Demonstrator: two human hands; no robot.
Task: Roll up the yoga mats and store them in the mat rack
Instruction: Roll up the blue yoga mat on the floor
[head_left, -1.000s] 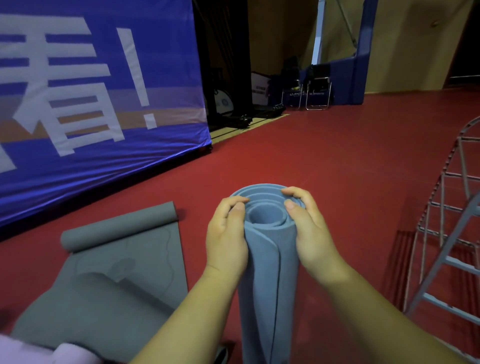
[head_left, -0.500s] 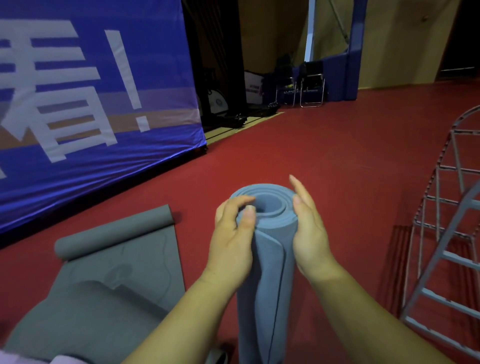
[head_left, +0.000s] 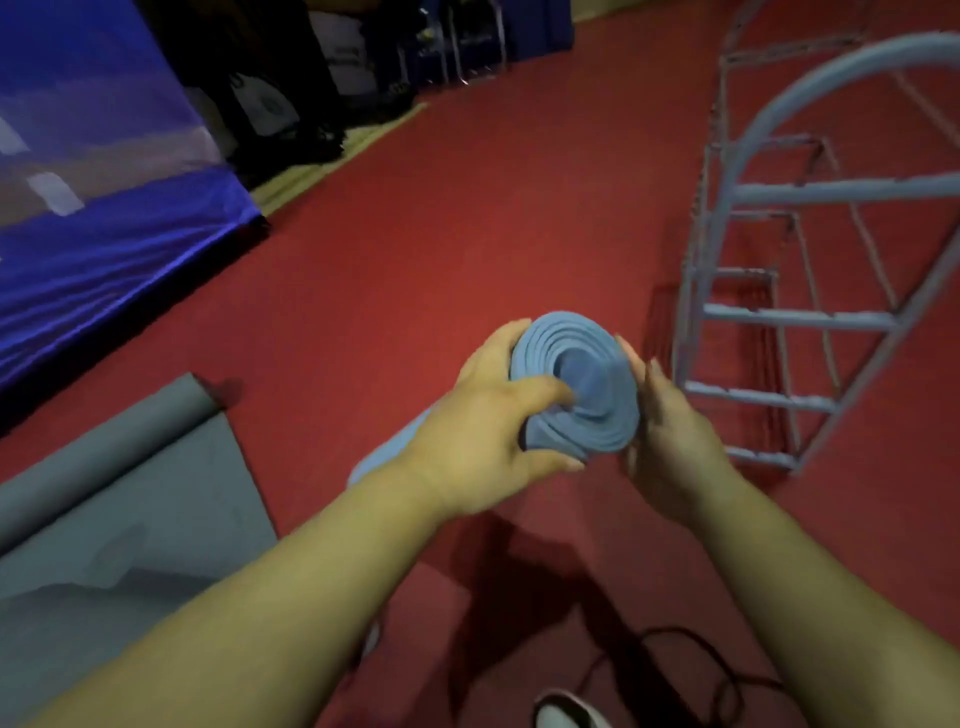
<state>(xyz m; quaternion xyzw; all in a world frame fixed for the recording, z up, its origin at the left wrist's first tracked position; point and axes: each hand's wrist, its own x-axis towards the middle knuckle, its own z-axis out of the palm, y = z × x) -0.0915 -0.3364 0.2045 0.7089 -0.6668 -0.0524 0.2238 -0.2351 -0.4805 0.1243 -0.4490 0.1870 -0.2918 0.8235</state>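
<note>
The person holds the rolled blue mat (head_left: 597, 415) tilted in front of them over the red floor (head_left: 415, 260), its spiral end turned up toward their face, with the metal rack (head_left: 795, 316) standing just to its right and not touching it. The left hand (head_left: 483, 447) has a tight grip on that end, fingers curled round the outside and thumb hooked into the hollow middle, while the right hand (head_left: 670, 441) lies open against the roll's right side with fairly straight fingers. A grey mat (head_left: 130, 493), rolled only at its far edge, lies on the floor to the left, below a blue banner (head_left: 104, 234).
</note>
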